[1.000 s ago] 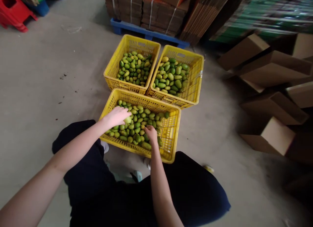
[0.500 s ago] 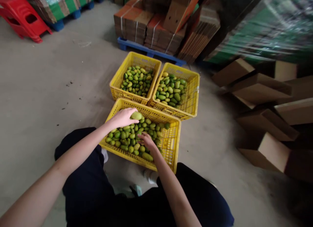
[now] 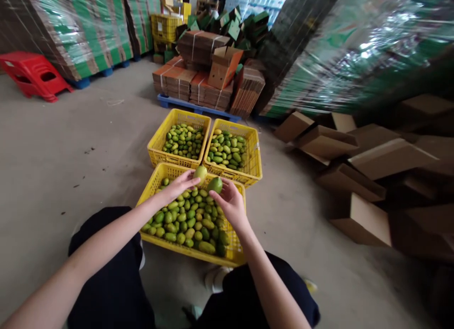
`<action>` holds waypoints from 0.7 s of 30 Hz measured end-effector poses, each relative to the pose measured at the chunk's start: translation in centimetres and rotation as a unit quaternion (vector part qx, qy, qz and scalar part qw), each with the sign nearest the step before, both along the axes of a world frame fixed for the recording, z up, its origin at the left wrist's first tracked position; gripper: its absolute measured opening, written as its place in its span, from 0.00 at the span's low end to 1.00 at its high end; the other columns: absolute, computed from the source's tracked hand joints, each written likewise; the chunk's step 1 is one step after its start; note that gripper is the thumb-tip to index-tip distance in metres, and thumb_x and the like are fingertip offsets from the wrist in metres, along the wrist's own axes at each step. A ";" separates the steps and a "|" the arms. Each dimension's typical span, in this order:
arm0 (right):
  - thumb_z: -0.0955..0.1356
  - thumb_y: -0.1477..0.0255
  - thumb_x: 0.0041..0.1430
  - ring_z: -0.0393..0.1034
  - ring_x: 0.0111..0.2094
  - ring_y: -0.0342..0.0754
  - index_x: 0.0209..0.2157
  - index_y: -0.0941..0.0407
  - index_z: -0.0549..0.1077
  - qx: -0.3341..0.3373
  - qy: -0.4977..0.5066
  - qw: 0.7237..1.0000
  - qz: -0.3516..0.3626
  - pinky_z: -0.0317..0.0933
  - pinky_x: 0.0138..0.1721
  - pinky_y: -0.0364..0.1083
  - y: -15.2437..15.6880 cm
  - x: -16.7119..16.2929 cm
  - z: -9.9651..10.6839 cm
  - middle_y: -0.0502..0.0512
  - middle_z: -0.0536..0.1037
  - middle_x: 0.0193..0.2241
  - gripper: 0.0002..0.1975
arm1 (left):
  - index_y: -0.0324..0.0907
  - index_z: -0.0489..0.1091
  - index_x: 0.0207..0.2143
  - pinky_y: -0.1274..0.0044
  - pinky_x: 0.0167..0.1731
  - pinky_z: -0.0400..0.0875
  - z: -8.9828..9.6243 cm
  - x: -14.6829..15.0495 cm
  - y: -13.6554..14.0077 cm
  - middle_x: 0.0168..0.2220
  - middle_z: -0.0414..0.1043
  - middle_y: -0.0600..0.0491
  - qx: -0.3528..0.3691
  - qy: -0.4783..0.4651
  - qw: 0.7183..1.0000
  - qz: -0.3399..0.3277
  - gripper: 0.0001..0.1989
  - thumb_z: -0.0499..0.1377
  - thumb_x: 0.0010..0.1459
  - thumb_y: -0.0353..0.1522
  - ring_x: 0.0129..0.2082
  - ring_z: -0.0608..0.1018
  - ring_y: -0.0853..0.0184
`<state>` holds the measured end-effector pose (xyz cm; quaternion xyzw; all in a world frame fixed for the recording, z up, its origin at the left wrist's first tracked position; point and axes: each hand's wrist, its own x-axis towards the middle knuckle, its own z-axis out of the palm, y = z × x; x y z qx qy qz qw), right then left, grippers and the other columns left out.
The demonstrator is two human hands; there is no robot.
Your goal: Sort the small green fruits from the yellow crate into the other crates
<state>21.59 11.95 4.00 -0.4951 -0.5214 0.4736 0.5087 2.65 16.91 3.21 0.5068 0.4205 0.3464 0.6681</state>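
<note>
My left hand (image 3: pixel 180 185) grips a yellowish-green mango (image 3: pixel 200 174) above the far side of the front yellow crate (image 3: pixel 236 251). Close beside it, my right hand (image 3: pixel 232 207) has its fingers around a darker green mango (image 3: pixel 214 185). The two fruits are held up near each other, with a small gap between them. Below my hands, many green and yellowish mangoes (image 3: pixel 182 225) lie loose in the front crate, its right end showing bare mesh.
Behind stand two more yellow crates, a left one (image 3: pixel 155 154) and a right one (image 3: pixel 254 154), both with mangoes. Bundled flat cardboard (image 3: pixel 177 85) sits on a blue pallet (image 3: pixel 177 102). Open cardboard boxes (image 3: pixel 369 220) lie at right, a red stool (image 3: pixel 35 73) at far left.
My right hand has come up from among the fruit and now holds a green mango. My left hand still holds its mango. The view has tilted up, showing more of the background.
</note>
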 end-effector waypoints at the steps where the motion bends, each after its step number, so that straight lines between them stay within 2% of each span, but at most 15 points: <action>1: 0.76 0.63 0.47 0.75 0.43 0.52 0.44 0.51 0.70 0.020 -0.010 1.000 -0.007 0.70 0.48 0.55 -0.2 0.0 0.2 0.54 0.79 0.41 0.22 | 0.41 0.64 0.50 0.71 0.48 0.70 -0.1 0.0 -0.4 0.50 0.73 0.45 0.023 0.002 1.000 -0.003 0.18 0.60 0.58 0.34 0.50 0.75 0.63; 4: 0.75 0.66 0.49 0.74 0.45 0.52 0.44 0.50 0.71 0.067 -0.043 0.997 -0.013 0.70 0.48 0.54 -0.5 0.1 1.0 0.54 0.78 0.43 0.20 | 0.42 0.63 0.48 0.69 0.50 0.69 -0.2 -0.3 -1.1 0.50 0.73 0.45 0.080 0.023 0.996 -0.012 0.27 0.69 0.48 0.36 0.50 0.75 0.61; 6: 0.74 0.69 0.49 0.73 0.47 0.52 0.44 0.50 0.72 0.088 -0.061 0.994 -0.017 0.69 0.49 0.54 -0.6 0.2 1.2 0.53 0.78 0.44 0.18 | 0.42 0.63 0.45 0.68 0.51 0.68 0.0 -0.5 -1.1 0.50 0.72 0.45 0.118 0.026 0.993 -0.005 0.29 0.71 0.44 0.38 0.49 0.75 0.61; 10: 0.73 0.71 0.50 0.71 0.48 0.53 0.43 0.49 0.72 0.105 -0.077 0.991 -0.025 0.68 0.51 0.55 -0.7 0.1 1.1 0.53 0.77 0.44 0.17 | 0.42 0.61 0.43 0.68 0.54 0.65 0.8 -0.3 -0.6 0.52 0.70 0.44 0.190 0.027 0.981 0.032 0.29 0.70 0.43 0.42 0.53 0.73 0.60; 14: 0.73 0.71 0.50 0.70 0.49 0.53 0.43 0.49 0.73 0.116 -0.088 0.988 -0.043 0.67 0.52 0.55 -0.9 -0.2 1.0 0.54 0.76 0.45 0.17 | 0.42 0.62 0.41 0.69 0.53 0.66 1.0 0.3 -0.4 0.48 0.71 0.47 0.222 0.028 0.974 0.039 0.29 0.71 0.41 0.42 0.50 0.74 0.62; 16: 0.74 0.70 0.49 0.69 0.50 0.53 0.43 0.50 0.73 0.111 -0.070 0.989 -0.064 0.68 0.50 0.54 -1.0 -0.3 1.2 0.55 0.74 0.46 0.18 | 0.42 0.62 0.42 0.70 0.51 0.68 1.0 0.5 -0.5 0.45 0.72 0.48 0.188 0.022 0.981 0.028 0.31 0.72 0.39 0.41 0.48 0.75 0.62; 18: 0.75 0.68 0.48 0.70 0.48 0.53 0.43 0.50 0.72 0.076 -0.023 0.995 -0.063 0.69 0.48 0.53 -0.9 -0.3 1.3 0.55 0.75 0.45 0.19 | 0.41 0.63 0.44 0.71 0.47 0.71 1.0 0.5 -0.6 0.45 0.73 0.48 0.112 -0.004 0.994 0.010 0.31 0.71 0.42 0.43 0.46 0.76 0.61; 21: 0.76 0.60 0.46 0.74 0.40 0.51 0.40 0.53 0.73 -0.019 0.075 0.997 -0.004 0.71 0.43 0.51 -0.6 -0.1 1.3 0.54 0.78 0.39 0.21 | 0.38 0.66 0.46 0.71 0.42 0.74 1.0 0.2 -0.7 0.43 0.75 0.46 -0.013 -0.074 0.997 -0.026 0.27 0.66 0.50 0.46 0.40 0.78 0.63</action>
